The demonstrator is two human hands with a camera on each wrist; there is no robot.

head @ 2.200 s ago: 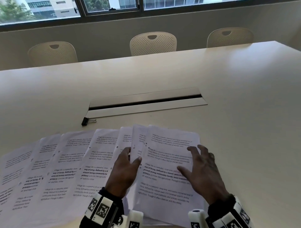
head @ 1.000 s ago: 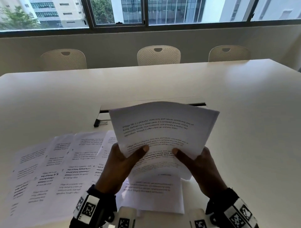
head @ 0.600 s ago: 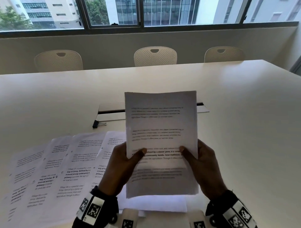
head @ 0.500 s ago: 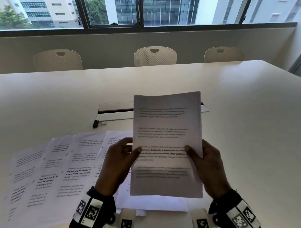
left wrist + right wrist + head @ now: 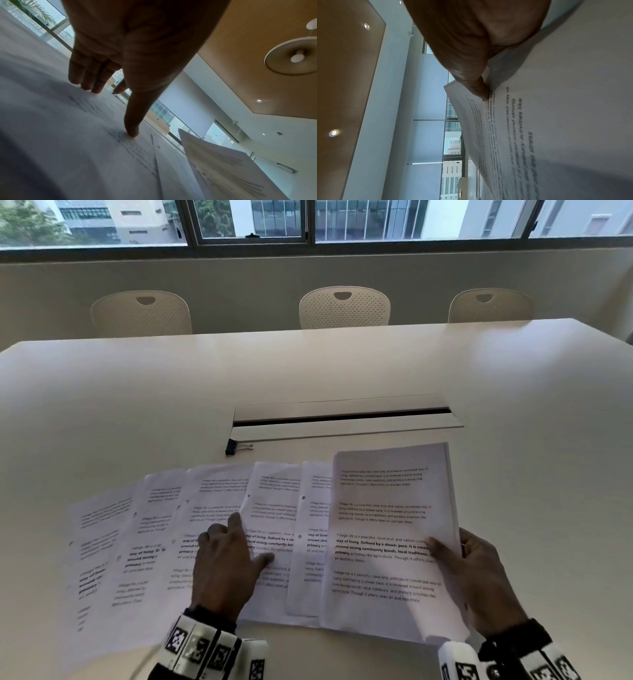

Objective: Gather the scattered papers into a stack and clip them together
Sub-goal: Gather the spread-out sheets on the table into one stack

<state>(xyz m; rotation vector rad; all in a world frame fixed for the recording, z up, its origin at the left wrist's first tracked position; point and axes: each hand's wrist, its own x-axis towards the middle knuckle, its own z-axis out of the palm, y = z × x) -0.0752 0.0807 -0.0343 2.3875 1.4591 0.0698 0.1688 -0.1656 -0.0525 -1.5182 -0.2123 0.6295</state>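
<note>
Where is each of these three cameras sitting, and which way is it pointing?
Head: on the person's head, looking down at the table; both hands show.
Left wrist: looks along the left hand, fingertips on the spread sheets.
Right wrist: looks along the right hand, thumb pinching the gathered stack.
Shared: the stack shows in all three views.

White papers point(image 5: 219, 529), black binder clip point(image 5: 231, 447)
</note>
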